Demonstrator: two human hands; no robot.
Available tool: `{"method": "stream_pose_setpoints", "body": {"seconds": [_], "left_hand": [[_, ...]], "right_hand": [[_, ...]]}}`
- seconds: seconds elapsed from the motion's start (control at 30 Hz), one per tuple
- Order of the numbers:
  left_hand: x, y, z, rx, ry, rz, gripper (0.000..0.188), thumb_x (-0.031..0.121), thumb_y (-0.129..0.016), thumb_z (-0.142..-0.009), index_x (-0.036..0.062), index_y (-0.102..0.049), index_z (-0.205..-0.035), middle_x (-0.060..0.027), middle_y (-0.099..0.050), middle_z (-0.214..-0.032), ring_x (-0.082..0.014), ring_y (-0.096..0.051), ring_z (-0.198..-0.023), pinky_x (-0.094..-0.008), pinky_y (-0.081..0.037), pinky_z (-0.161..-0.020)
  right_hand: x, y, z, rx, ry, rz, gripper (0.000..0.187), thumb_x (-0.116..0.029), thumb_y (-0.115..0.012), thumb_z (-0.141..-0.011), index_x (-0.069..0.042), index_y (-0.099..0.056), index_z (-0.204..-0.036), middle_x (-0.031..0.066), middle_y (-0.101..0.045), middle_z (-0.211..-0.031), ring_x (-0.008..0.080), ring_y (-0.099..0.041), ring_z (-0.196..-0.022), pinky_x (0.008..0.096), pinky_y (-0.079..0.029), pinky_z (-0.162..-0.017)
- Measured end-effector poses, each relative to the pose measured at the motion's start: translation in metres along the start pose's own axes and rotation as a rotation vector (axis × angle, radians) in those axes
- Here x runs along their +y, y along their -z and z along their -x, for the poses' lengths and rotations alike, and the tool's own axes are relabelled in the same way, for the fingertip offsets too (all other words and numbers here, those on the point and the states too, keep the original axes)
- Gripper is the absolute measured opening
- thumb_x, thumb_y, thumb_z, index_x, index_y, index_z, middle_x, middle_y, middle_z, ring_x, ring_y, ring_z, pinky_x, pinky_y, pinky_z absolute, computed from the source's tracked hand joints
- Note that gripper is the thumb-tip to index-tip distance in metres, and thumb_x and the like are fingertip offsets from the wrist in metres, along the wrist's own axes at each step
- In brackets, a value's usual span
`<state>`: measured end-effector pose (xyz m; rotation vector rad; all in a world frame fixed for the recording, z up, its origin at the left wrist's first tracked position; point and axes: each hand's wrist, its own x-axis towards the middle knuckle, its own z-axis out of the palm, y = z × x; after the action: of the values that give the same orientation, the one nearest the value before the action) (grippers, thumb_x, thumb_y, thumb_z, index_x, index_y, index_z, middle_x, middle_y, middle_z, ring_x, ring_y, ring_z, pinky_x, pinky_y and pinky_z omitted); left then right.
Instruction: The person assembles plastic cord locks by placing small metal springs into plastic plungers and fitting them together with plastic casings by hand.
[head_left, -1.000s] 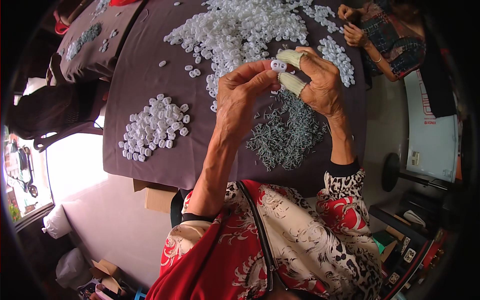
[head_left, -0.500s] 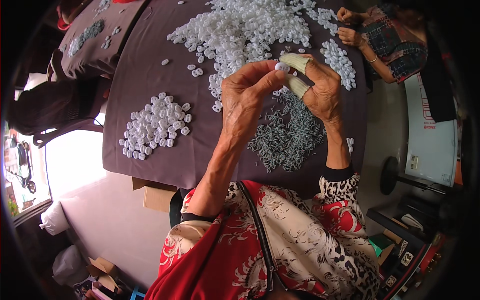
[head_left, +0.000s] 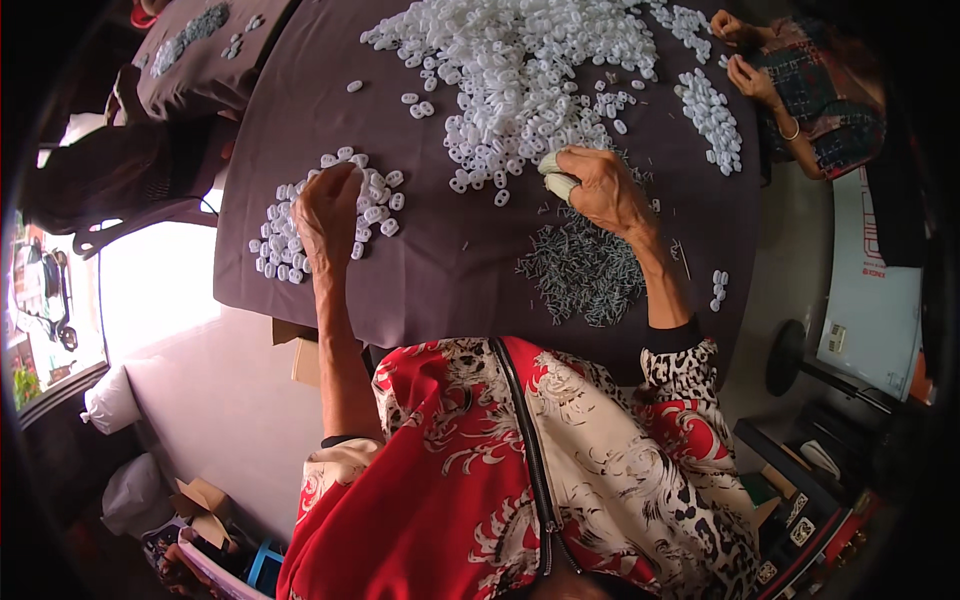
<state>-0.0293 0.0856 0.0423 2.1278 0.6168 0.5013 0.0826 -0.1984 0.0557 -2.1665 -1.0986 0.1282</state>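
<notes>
My left hand (head_left: 326, 215) is over a small pile of white oval plastic pieces with two holes (head_left: 375, 195) at the left of the table. Its fingers are bunched and bent down; whatever they hold, if anything, is hidden. At the near edge of a much larger heap of the same pieces (head_left: 520, 70) is my right hand (head_left: 605, 190). Pale ribbed covers (head_left: 561, 185) sit on its thumb and forefinger, which are slightly apart with nothing visible between them. Below the right wrist lies a heap of small grey screws (head_left: 580, 270).
A brown cloth covers the table (head_left: 430, 270). Across it at the far right, a co-worker's hands (head_left: 750, 80) are near another group of white pieces (head_left: 710, 120). A second table (head_left: 195, 70) stands at the far left. A few pieces (head_left: 719, 290) lie by the right edge.
My hands have parted; both were together at a white oval piece above the screws. The left hand has moved left to the small pile. The right has stayed near the large heap.
</notes>
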Motion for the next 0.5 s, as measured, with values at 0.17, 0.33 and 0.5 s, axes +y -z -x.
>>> {"method": "stream_pose_setpoints", "body": {"seconds": [0.17,0.33,0.5], "left_hand": [[-0.022,0.01,0.008,0.0,-0.124,-0.347,0.021,0.016,-0.063,-0.072,0.003,-0.064,-0.089,-0.0119,-0.063,-0.078,-0.021,-0.063,-0.068,-0.0291,-0.047,-0.062],[0.022,-0.026,0.027,-0.063,-0.272,-0.201,0.013,0.012,-0.063,-0.072,0.0029,-0.063,-0.082,-0.0113,-0.059,-0.074,-0.0239,-0.059,-0.064,-0.0322,-0.045,-0.058],[0.026,-0.06,0.037,-0.242,-0.387,-0.12,0.009,0.011,-0.063,-0.07,0.0043,-0.062,-0.075,-0.0108,-0.058,-0.07,-0.0264,-0.057,-0.063,-0.0342,-0.045,-0.057]], "right_hand": [[0.014,-0.017,0.004,-0.057,-0.071,0.039,0.013,-0.005,-0.059,-0.072,0.0,-0.059,-0.084,0.0129,-0.059,-0.074,0.0278,-0.057,-0.063,0.0338,-0.043,-0.057],[0.02,-0.024,0.011,-0.074,-0.089,0.091,0.013,-0.005,-0.059,-0.072,0.0,-0.059,-0.084,0.013,-0.059,-0.075,0.0283,-0.057,-0.064,0.0346,-0.044,-0.057],[0.003,-0.019,0.015,-0.083,-0.107,0.055,0.012,-0.005,-0.058,-0.072,0.0,-0.059,-0.084,0.0127,-0.059,-0.076,0.0282,-0.057,-0.065,0.0341,-0.044,-0.057]]}}
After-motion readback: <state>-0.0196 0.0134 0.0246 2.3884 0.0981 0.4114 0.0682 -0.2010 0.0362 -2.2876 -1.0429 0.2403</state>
